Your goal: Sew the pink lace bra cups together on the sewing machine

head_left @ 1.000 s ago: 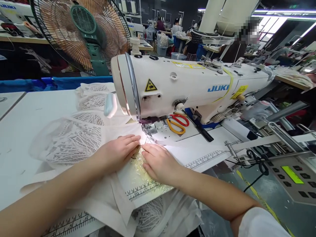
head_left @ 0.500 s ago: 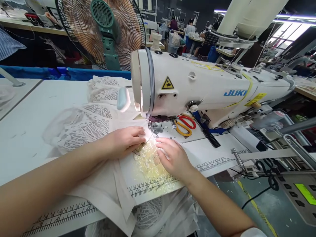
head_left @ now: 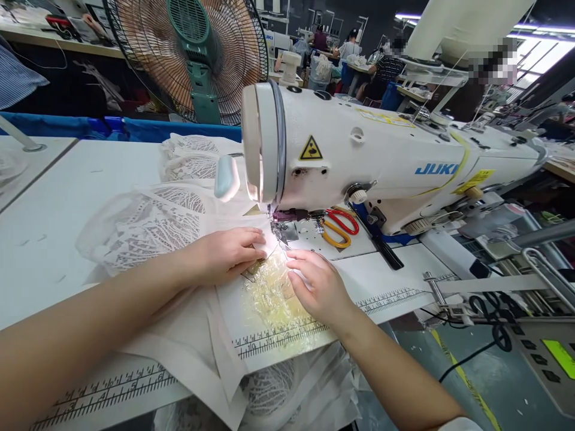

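White fabric is pressed flat on the sewing table, its edge just before the presser foot. The left hand lies on it, fingers loosely curled, apparently pinching nothing. The right hand rests alongside, fingers extended. Scissors are noted beyond, beneath the sewing machine.

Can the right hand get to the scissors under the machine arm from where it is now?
Probably yes. The right hand lies flat on the fabric in front of the needle, and the scissors lie just beyond on the machine bed, with nothing visible between them.
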A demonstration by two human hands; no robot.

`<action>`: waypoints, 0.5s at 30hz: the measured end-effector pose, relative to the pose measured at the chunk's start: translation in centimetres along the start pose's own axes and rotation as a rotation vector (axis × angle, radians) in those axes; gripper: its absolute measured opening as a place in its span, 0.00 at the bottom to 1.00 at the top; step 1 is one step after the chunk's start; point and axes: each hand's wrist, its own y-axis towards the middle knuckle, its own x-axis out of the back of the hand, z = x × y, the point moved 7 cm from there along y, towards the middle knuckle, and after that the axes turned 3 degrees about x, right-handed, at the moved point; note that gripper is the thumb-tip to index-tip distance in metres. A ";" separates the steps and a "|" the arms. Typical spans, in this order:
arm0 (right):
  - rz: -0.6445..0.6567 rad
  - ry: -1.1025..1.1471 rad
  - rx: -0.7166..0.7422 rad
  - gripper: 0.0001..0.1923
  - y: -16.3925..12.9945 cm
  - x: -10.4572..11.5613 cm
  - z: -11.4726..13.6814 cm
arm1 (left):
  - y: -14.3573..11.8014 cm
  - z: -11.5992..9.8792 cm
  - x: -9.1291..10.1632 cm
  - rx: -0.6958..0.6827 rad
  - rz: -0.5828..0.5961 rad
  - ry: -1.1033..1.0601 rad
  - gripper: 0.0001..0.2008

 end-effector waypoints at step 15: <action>0.032 0.038 0.037 0.10 0.4 0.1 1.4 | 0.9 3.1 -0.3 0.123 0.097 0.042 0.18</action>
